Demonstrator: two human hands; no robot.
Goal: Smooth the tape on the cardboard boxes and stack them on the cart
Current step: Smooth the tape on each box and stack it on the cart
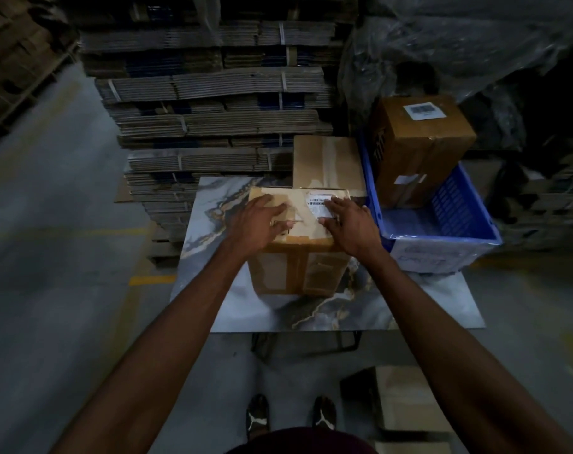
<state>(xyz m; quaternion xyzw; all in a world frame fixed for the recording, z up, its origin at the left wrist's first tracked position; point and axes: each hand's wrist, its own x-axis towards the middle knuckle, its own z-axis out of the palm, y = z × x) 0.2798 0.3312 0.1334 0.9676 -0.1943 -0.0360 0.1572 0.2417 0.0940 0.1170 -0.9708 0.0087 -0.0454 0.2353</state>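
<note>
A taped cardboard box with a white label stands on the marble-patterned table. My left hand lies flat on the left of its top, fingers straight. My right hand presses flat on the right of the top, fingertips on the label. A second cardboard box sits just behind it. A third, taller box with a white label stands inside the blue plastic crate at the table's right.
Tall stacks of flattened cardboard rise behind the table. Plastic-wrapped goods fill the back right. Another box stands on the floor near my right foot. Grey concrete floor with yellow lines stretches to the left.
</note>
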